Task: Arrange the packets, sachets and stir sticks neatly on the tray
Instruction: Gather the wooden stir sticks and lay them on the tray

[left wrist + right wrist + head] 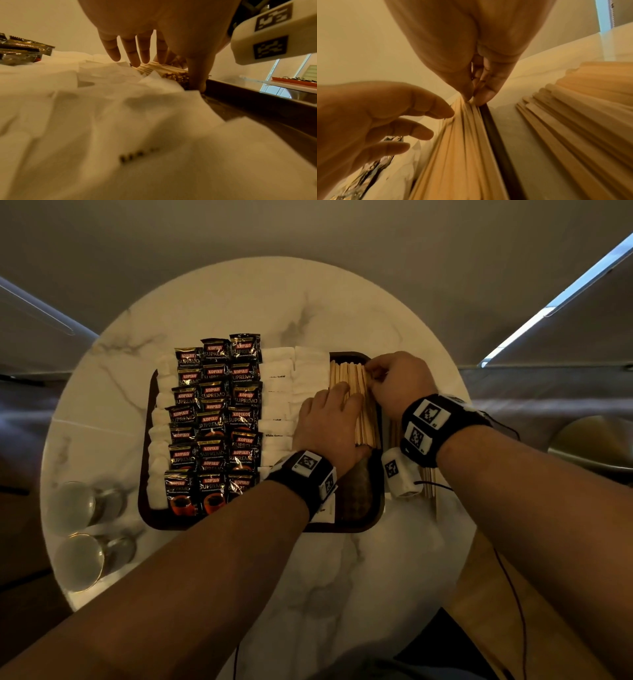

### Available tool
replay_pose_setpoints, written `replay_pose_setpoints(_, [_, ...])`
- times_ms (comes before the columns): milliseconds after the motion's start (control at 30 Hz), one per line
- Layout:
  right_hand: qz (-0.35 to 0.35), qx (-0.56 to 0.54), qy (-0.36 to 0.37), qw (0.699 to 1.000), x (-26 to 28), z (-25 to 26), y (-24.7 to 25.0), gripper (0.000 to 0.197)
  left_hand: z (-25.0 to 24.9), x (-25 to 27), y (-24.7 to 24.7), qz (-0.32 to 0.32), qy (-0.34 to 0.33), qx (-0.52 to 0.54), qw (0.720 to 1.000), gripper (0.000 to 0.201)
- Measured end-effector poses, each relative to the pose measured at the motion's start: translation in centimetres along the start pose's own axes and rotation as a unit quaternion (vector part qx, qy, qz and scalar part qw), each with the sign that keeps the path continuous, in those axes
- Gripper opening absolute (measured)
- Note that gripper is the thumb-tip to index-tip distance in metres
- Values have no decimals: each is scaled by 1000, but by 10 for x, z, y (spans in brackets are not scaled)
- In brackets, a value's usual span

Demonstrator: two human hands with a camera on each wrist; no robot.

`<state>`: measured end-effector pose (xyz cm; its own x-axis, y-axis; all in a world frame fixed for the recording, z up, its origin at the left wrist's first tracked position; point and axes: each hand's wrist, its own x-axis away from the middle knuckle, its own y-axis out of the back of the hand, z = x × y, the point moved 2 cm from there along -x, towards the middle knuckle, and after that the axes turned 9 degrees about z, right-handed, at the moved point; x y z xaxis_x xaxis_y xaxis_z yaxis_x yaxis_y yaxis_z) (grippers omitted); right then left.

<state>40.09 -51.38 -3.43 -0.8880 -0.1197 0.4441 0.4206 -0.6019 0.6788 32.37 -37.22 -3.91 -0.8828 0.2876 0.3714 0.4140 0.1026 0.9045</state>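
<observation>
Fingers (471, 93) of right hand (399, 386) are pinching far ends of stir sticks (356, 378); sticks are running toward the person along tray (376, 508) edge. Left hand (329, 422) is lying flat, fingers relaxed, steadying them.

The tabletop (239, 302) is white marble with grey-brown veins, the tray (363, 508) dark brown, the coffee packets (212, 419) black and gold with red labels, the sachets (277, 405) plain white, the stir sticks (352, 381) pale wood, and the wristbands (308, 474) black with black-and-white square markers.
</observation>
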Motion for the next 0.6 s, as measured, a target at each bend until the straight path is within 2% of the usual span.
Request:
replay_pose_setpoints(100, [-9, -73, -10, 997, 12, -6, 11, 29, -1, 3, 4, 1, -4, -8, 1000, 87])
replay_pose_setpoints(233, [-64, -35, -101, 992, 51, -44, 43, 22, -6, 26, 10, -52, -23, 32, 998, 75])
replay_pose_setpoints(267, [-54, -28, -143, 988, 64, -56, 44, 28, -10, 36, 9, -46, -40, 36, 997, 70])
replay_pose_setpoints(333, [1, -14, -225, 974, 88, -73, 28, 66, -23, 56, 2, 2, -91, 20, 996, 62])
replay_pose_setpoints(400, [36, 18, -254, 966, 100, -75, 7, 97, -34, 70, -6, 60, -125, 6, 990, 60])
replay_pose_setpoints(500, [27, 90, -236, 967, 105, -60, -14, 104, -43, 78, -17, 139, -117, -9, 983, 62])
replay_pose_setpoints(600, [-4, 121, -231, 965, 103, -49, -24, 102, -48, 80, -17, 150, -118, -18, 982, 53])
